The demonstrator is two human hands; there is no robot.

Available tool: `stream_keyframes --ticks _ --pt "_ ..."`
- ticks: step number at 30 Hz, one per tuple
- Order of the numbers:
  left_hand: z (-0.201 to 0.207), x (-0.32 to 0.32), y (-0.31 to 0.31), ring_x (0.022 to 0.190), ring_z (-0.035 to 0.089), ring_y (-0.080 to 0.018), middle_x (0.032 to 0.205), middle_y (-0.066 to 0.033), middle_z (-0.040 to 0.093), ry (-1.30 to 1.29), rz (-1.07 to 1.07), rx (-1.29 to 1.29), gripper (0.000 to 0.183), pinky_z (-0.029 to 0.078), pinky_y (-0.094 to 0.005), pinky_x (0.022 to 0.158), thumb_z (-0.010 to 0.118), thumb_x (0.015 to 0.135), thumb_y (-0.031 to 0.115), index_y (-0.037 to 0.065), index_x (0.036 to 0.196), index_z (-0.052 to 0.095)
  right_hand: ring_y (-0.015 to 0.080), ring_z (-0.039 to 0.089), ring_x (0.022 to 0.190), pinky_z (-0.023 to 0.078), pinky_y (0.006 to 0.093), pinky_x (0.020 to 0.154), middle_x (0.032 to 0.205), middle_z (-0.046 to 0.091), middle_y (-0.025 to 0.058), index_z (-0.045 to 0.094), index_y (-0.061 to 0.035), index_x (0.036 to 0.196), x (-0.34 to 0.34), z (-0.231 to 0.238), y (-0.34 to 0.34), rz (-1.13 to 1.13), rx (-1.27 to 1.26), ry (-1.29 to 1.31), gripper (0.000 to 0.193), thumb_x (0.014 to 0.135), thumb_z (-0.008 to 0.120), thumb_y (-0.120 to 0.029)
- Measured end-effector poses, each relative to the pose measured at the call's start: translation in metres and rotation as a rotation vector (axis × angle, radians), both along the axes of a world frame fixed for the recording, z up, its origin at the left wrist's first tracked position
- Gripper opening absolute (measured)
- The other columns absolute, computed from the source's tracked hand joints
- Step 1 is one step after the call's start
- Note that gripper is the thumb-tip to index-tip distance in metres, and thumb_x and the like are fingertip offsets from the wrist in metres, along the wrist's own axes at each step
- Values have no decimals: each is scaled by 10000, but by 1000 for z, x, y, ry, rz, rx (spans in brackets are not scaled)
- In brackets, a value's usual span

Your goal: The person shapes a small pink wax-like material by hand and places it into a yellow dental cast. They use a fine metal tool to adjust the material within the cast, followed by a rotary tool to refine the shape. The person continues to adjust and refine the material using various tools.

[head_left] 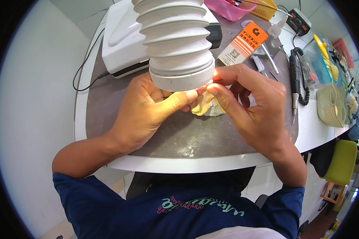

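A small pinkish piece point(202, 89) is pinched at the fingertips of the left hand point(145, 109) and right hand point(254, 105), below the ribbed hose point(177, 40), beside the yellow-and-white plaster cast point(208, 107). Work seems underway; what is left cannot be told.

- We see dark characters, a round black emblem and a square code on the orange-and-white box point(245, 42), toward the far right corner of the tabletop point(167, 164)
- We spot green and pink lettering on the navy shirt point(163, 221), below the tabletop's near edge
- Pale marks on the black control unit point(299, 22), by the far right corner, are too small for us to read
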State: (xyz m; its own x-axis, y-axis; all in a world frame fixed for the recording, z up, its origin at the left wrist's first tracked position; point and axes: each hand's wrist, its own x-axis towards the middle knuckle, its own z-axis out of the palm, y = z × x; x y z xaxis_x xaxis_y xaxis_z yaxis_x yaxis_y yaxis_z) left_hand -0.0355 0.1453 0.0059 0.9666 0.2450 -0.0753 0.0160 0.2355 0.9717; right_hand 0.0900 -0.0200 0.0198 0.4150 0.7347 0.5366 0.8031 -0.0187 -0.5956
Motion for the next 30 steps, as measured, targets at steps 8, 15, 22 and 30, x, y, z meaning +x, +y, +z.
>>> stream_keyframes --ticks 8,15,22,30 --pt "-3 0 2 919 578 -94 1074 -36 640 -23 -16 23 299 473 -274 754 684 920 64 31 1205 598 74 593 593 442 208 508 789 702 39 712 8 933 0 2 0 17 18 3 111 828 743 -3" --pt "-1 -1 3 925 596 -101 1074 -37 648 16 -22 23 320 486 -273 760 694 916 64 36 1217 586 81 620 615 448 210 499 803 709 46 716 7 921 0 3 -2 34 4 -32 110 816 751 -1" --pt "0 -3 2 916 597 -109 1055 -39 644 32 -22 23 279 482 -277 759 678 935 74 39 1195 585 89 636 620 462 214 497 797 708 46 721 -24 911 -4 -1 0 63 -10 -83 122 800 767 -5" --pt "-3 -1 -1 811 620 -112 963 -57 686 -9 41 107 238 509 -272 741 694 928 146 -20 1096 662 128 618 572 461 257 484 760 669 42 730 -58 897 2 -8 1 33 17 -210 149 761 785 -33"
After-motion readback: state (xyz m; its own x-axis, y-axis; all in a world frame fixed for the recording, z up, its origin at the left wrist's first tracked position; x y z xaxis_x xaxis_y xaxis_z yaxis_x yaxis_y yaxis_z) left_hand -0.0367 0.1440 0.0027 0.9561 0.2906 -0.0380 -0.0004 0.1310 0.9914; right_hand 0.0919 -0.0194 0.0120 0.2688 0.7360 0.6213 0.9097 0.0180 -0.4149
